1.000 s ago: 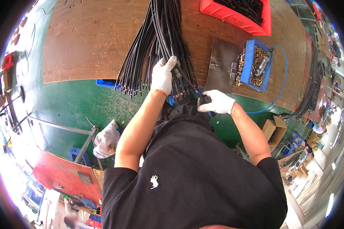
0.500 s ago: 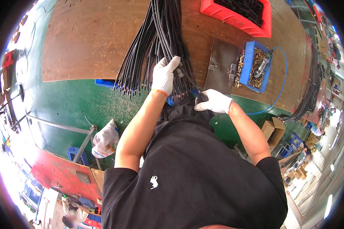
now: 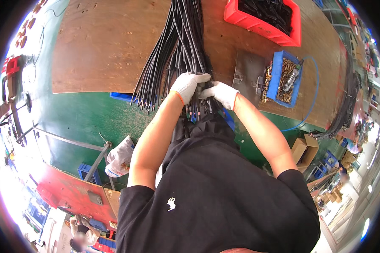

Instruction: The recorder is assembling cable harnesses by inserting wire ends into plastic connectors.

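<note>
A thick bundle of black cables [image 3: 185,33] lies on the brown table, its cut ends fanned out over the front edge towards me. My left hand [image 3: 186,87], in a white glove, is closed on a cable at the bundle's right side. Just right of it, my right hand [image 3: 222,93], gloved too, is closed on a cable, with its fingertips almost touching the left hand. The exact spot that both hands grip is partly covered by the fingers. Bare copper-coloured tips [image 3: 147,110] show on several cable ends.
At the back right stands a red crate [image 3: 257,26] of black parts. Nearer, a blue bin [image 3: 275,80] holds brass-coloured fittings and a metal tool with a blue hose [image 3: 317,86]. A dark metal plate [image 3: 245,71] lies beside it. A plastic bag [image 3: 120,157] hangs by a metal frame.
My right hand has moved up and left from a black ribbed sleeve near my body to beside my left hand. That sleeve no longer shows. The left hand stays on the cables.
</note>
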